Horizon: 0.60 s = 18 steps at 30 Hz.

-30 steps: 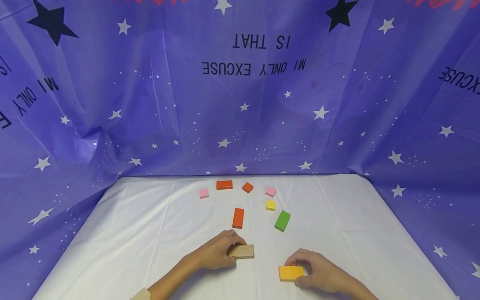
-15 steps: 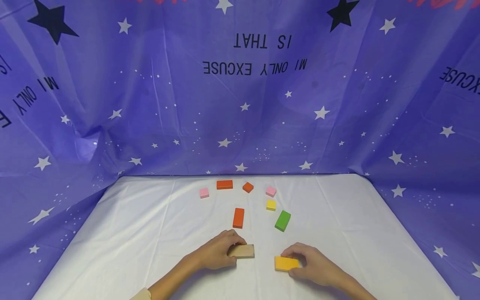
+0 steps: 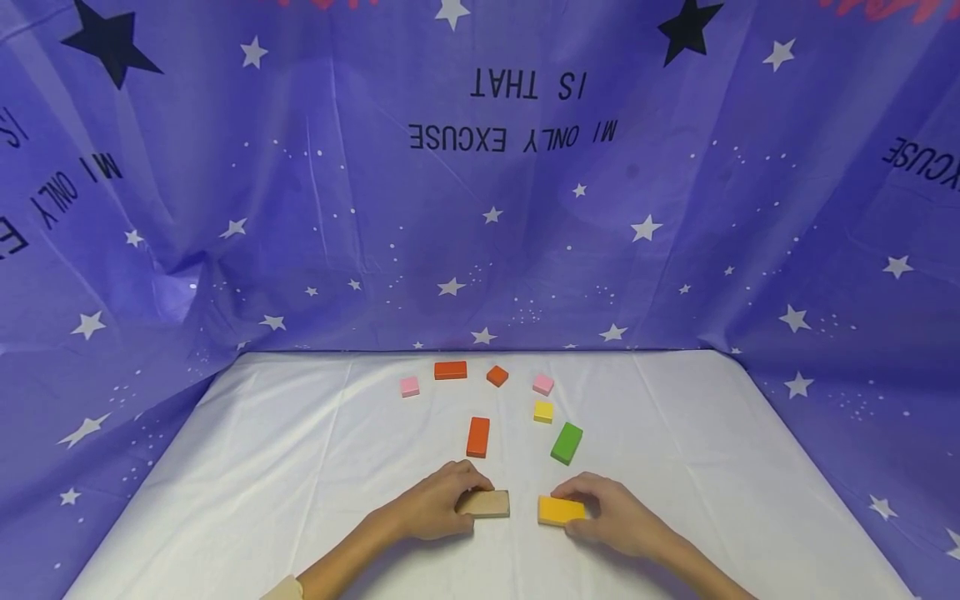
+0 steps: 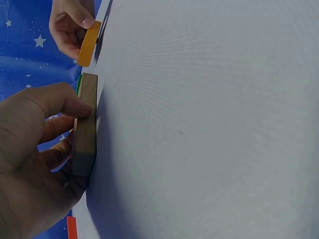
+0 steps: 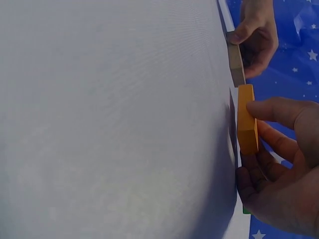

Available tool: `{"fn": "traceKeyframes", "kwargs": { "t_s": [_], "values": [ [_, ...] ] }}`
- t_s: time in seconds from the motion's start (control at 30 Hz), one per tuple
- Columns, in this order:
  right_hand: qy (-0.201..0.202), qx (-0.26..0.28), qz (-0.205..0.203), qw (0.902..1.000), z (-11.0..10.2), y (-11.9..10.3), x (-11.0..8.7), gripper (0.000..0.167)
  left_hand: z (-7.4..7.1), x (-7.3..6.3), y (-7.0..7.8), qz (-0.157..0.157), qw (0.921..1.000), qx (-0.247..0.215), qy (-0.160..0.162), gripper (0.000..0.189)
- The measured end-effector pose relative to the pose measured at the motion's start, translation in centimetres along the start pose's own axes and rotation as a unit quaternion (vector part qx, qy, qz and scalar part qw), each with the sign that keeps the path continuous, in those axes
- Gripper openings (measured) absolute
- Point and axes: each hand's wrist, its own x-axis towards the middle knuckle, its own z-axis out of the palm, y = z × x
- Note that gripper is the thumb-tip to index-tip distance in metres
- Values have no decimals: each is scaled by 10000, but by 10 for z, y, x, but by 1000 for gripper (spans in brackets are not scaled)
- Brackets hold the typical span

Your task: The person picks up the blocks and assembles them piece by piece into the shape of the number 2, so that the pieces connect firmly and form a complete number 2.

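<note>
My left hand [image 3: 437, 502] pinches a plain wooden block [image 3: 484, 503] between thumb and fingers, low at the white cloth near the table's middle. To its right, my right hand [image 3: 617, 515] grips a yellow-orange block [image 3: 560, 511] by its right end. A small gap separates the two blocks, which lie nearly end to end. In the left wrist view, the thumb presses the long side of the wooden block [image 4: 85, 119]. The right wrist view has the yellow-orange block [image 5: 247, 119] held in thumb and fingers; whether it touches the cloth I cannot tell.
Beyond the hands lie a red block [image 3: 477, 437], a green block [image 3: 567, 443] and a small yellow block [image 3: 543, 412]. Farther back are a second red block [image 3: 450, 370], a small red block [image 3: 497, 376] and pink blocks [image 3: 409, 387]. A purple star-patterned curtain [image 3: 360, 250] encloses the table.
My right hand has moved the yellow-orange block away from me and leftward, closer to the wooden block. The left hand has stayed in place with its block.
</note>
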Motion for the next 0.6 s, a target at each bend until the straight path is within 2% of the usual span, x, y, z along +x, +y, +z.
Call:
{"fn": "traceKeyframes", "kwargs": {
  "t_s": [0.17,0.6],
  "values": [
    [88,-123,-51,9999,3,-2,6,33,-1,0,1,-35,10000,-14,-12,41],
    [-20,-205,-200,9996,9,-12,21,32,-2,0,3,-89,9999,-65,-35,42]
  ]
}}
